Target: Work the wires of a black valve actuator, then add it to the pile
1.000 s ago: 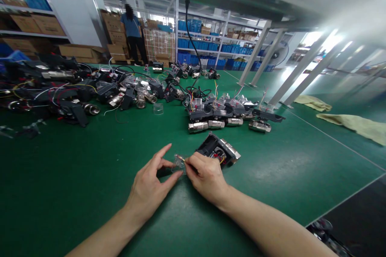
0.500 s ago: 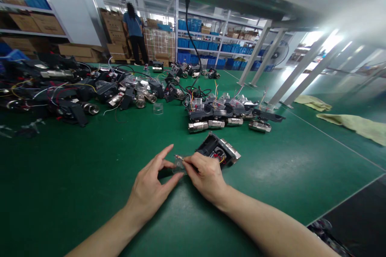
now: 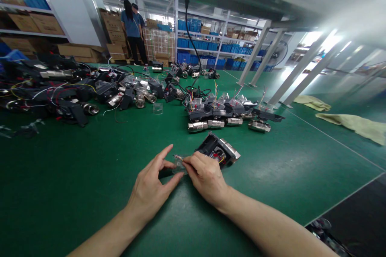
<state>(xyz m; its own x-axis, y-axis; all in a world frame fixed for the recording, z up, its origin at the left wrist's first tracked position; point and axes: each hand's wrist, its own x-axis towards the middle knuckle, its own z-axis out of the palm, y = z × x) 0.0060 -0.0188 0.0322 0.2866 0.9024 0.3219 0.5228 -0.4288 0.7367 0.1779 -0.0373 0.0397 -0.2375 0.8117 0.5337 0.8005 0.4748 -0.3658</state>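
In the head view, my left hand steadies a small clear plastic cover between its thumb and fingers, with the index finger stretched out above. My right hand is closed in a pinch on thin wires, whose ends stick out to the left over the cover. Just beyond the right hand lies a dark-housed valve unit, tilted on the green bench. Its inside faces up, with red and yellow wires and a metal valve body at its right side. The right fingers hide part of the wires and cover.
A row of metal valves with dark brackets stands behind. Piled valve units and wires spread along the back left. A loose clear cover lies near them. A black cable hangs down. Yellow cloths lie right. Two people stand behind.
My hands stay almost where they were, the wire ends shifting slightly left. In the background, a second person has come into sight beside the first.
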